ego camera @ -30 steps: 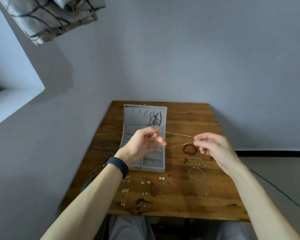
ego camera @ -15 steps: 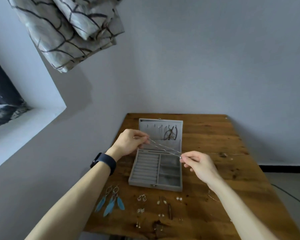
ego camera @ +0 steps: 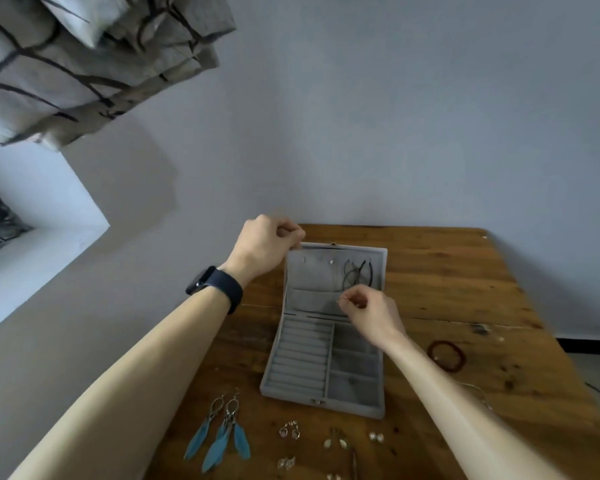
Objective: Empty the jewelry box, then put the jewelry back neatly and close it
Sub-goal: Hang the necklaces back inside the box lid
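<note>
The grey jewelry box (ego camera: 321, 403) lies open on the wooden table (ego camera: 465, 289), its lid (ego camera: 326, 282) leaning back. Dark cord necklaces (ego camera: 358, 275) hang inside the lid. My left hand (ego camera: 265, 245) is at the lid's top left corner with its fingers curled; the thin silver chain it held is too fine to make out there. My right hand (ego camera: 366, 311) pinches the chain's other end (ego camera: 343, 298) in front of the lid's pocket. The tray's ring rolls and compartments look almost bare.
Blue feather earrings (ego camera: 222, 434) lie at the front left. Several small earrings (ego camera: 290, 434) are lined up along the front edge. A brown bracelet (ego camera: 445, 355) and a thin bangle (ego camera: 478, 393) lie right of the box. A patterned curtain (ego camera: 84, 57) hangs at upper left.
Both hands have carried the thin chain from mid-air over the table up to the lid: the left to its top left corner, the right to the pocket. The camera has swung left and up.
</note>
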Available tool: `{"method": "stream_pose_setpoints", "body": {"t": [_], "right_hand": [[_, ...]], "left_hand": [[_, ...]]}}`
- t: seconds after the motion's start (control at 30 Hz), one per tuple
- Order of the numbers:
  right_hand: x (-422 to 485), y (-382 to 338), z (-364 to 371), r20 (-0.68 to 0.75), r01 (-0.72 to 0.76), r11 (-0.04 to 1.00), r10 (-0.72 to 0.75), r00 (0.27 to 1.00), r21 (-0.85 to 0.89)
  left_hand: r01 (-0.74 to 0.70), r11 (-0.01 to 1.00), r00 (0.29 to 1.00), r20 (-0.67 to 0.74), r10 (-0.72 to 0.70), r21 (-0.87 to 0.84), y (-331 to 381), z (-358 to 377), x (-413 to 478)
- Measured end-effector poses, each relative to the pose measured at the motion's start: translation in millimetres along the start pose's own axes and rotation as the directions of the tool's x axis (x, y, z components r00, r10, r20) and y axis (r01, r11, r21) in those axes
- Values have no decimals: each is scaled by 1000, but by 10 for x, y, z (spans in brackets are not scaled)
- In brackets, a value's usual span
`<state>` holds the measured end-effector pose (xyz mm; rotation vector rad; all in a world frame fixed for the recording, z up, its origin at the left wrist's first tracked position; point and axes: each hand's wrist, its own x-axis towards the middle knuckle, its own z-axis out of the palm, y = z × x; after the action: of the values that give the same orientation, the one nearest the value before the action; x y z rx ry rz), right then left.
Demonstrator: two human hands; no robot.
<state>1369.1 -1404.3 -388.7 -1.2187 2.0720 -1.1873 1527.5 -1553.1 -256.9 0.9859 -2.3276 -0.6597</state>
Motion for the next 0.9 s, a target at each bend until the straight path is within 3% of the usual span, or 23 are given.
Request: {"method": "stream_pose_setpoints", "body": {"t": [0.2,0.4,0.53,0.7,0.9], "right_hand": [[335,-101,164,-84,93,983,-108,991,-159],[452,-207,221,-4,44,935,-49,999,-351],[436,-132,160,-52,1,949,-19,998,-315],[471,-229,50,-139,125,978,-149,979,-168],[528,-393,5,-39,137,989,-140,989,-61]], "left_hand": [[-73,993,995,-55,78,93,28,-62,300],[-123,976,992,45,117,181,-20,83,369],[-164,939,980,159,120,302,-61,195,369],[-222,902,954,273,123,369,-56,353,336],[-260,868,944,301,136,423,-86,491,308]]}}
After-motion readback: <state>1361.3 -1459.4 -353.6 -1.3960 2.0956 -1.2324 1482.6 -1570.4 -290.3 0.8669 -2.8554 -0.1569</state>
